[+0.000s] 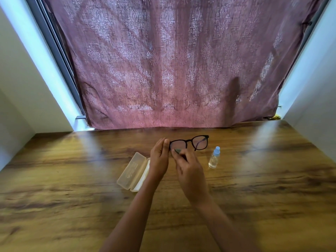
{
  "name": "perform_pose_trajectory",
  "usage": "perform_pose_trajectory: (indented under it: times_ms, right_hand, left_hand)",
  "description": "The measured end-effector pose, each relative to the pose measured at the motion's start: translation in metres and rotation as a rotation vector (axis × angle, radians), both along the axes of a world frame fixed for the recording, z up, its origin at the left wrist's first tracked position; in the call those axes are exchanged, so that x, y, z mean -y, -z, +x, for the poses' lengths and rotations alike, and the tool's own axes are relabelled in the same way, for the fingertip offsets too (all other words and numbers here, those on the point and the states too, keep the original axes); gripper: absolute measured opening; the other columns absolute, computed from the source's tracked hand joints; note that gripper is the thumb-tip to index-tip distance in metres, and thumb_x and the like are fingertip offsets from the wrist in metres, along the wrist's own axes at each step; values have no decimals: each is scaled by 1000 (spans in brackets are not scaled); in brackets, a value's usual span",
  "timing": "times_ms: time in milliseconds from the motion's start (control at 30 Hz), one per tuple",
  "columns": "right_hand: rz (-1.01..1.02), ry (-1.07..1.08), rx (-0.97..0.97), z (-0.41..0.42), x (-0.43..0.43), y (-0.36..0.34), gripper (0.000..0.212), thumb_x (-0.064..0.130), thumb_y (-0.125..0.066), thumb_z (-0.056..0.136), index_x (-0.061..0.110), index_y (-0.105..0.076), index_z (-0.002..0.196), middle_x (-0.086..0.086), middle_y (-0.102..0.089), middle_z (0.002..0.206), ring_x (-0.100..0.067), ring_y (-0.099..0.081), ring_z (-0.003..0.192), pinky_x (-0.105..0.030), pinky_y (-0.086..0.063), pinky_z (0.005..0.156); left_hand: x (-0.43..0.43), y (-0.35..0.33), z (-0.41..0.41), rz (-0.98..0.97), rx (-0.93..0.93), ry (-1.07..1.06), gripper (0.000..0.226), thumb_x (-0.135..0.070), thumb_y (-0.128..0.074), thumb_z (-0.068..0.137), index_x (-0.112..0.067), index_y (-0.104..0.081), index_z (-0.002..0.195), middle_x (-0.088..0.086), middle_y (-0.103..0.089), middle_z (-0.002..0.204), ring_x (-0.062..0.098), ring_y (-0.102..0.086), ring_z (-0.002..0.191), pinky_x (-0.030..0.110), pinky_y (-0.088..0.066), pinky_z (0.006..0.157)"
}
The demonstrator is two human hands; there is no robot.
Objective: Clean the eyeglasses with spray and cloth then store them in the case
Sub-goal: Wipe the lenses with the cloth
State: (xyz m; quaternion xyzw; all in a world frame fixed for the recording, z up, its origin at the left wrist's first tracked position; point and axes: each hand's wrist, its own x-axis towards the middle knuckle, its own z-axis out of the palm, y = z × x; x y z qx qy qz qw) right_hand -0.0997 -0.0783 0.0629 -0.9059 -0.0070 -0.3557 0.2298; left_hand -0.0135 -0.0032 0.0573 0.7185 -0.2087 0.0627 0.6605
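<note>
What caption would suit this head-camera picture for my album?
Left hand holds the eyeglasses, right hand presses a cloth to one lens; open case and spray bottle rest on the table.
</note>
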Motion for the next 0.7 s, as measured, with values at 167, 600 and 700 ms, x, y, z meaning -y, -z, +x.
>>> perform_pose_trajectory:
  times_ms: [167, 600, 700]
  right_hand:
    - [72, 134, 23, 7, 25, -2, 30, 2, -64, 83, 1, -64, 113, -6, -56, 87, -10, -50, 81, -12, -39, 76]
    - [76, 91, 13, 7, 26, 2, 29, 2, -63, 84, -1, -63, 113, -7, -56, 88, -17, -56, 78, -19, -47, 73]
    - [58, 90, 31, 16, 20, -5, 32, 2, -60, 85, -2, -59, 118, -9, -57, 93, -17, -57, 84, -18, -45, 77]
  left_hand:
    - [0, 0, -2, 2, 54, -20, 37, -23, -37, 95, 2, -43, 67, 4, -37, 63, 8, -34, 59, 18, -30, 55]
    - [4, -1, -3, 6, 27, -48, 31, -11, -38, 98, -10, -42, 67, -3, -35, 61, 2, -32, 56, 15, -30, 54]
    - [6, -3, -3, 15, 22, -39, 32, -12, -38, 98, -13, -42, 66, -4, -37, 61, 4, -34, 57, 16, -31, 54]
